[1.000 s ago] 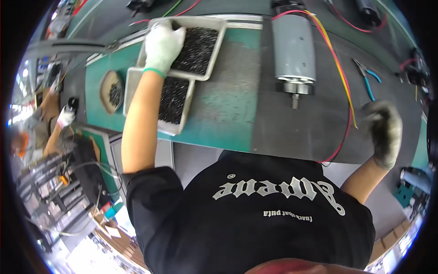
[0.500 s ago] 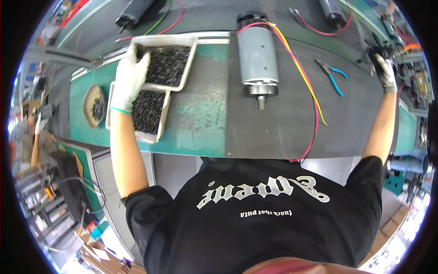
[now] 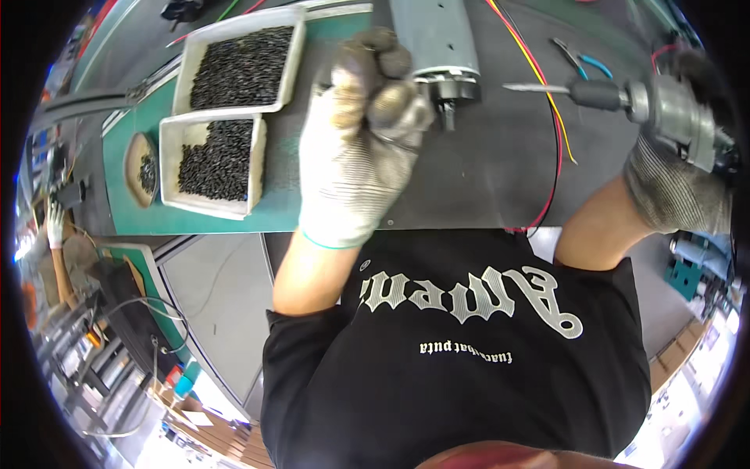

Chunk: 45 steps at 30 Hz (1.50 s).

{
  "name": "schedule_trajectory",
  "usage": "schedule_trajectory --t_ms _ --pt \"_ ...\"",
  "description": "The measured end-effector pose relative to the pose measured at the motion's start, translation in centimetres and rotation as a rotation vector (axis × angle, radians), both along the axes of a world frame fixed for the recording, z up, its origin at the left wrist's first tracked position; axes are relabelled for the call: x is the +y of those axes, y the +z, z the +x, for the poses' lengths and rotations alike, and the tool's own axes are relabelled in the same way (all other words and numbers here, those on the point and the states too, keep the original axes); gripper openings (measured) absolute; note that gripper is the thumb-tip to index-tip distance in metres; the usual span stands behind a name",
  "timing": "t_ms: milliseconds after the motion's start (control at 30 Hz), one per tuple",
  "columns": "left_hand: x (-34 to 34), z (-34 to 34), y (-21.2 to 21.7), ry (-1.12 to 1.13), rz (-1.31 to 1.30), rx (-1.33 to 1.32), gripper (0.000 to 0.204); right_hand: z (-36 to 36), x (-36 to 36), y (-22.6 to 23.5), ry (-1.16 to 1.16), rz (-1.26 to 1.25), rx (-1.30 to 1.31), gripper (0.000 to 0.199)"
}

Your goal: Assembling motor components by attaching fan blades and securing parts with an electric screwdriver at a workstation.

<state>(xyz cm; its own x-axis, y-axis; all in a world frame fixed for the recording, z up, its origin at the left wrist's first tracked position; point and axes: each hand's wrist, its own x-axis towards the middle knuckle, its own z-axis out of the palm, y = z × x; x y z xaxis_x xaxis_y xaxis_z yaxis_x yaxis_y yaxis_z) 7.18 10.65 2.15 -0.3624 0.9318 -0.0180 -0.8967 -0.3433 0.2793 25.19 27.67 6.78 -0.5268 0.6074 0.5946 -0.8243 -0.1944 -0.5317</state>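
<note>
My left hand [image 3: 351, 156], in a white knit glove with dirty fingertips, is raised palm up over the bench beside a grey cylindrical motor [image 3: 435, 35]. Its fingers are curled in; whatever lies inside them is hidden. The motor's threaded shaft [image 3: 448, 117] points toward me, just right of those fingers. My gloved right hand [image 3: 676, 184] grips a grey power screwdriver [image 3: 668, 113], whose long bit reaches left across the motor's red, yellow and black wires [image 3: 539, 74]. Part of the right hand's fingers is lost in the dark rim.
At left stand two white trays, a far one [image 3: 291, 55] and a near one [image 3: 256, 160], both holding small black screw-like pieces. A shallow dish [image 3: 131, 168] sits beside them. Blue-handled pliers [image 3: 595, 66] lie behind the screwdriver. Another person's gloved hand [image 3: 55, 225] shows far left.
My left hand has left the far tray and moved right to the motor, its fingers curled. My right hand has brought the screwdriver in from the far right. The view has shifted.
</note>
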Motion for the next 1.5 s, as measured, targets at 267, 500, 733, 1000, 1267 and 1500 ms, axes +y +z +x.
schedule_trajectory --t_ms 267,500,733,1000,1267,1500 --pt "0.6 4.2 -1.4 -0.194 0.059 -0.003 0.029 0.1 -0.7 -6.6 -0.153 -0.075 0.533 0.030" --pt "0.4 4.7 -2.4 -0.153 -0.025 -0.106 0.021 0.0 -4.0 -5.0 -0.235 -0.038 0.419 0.030" --pt "-0.3 5.4 -2.8 -0.082 -0.243 0.222 0.027 -0.3 -4.3 -4.6 -0.344 -0.005 0.289 0.030" --pt "-2.9 6.4 -6.1 -0.340 -0.376 0.608 0.032 -0.3 -4.3 -4.0 -0.498 0.044 0.074 0.030" --pt "-3.2 8.7 -6.0 -0.196 -0.383 0.282 0.030 0.3 -5.2 -3.5 -0.643 0.152 -0.091 0.031" --pt "-2.8 7.0 -6.8 -0.579 -0.184 -0.199 0.035 -0.7 -5.5 -3.8 -0.715 0.254 -0.231 0.032"
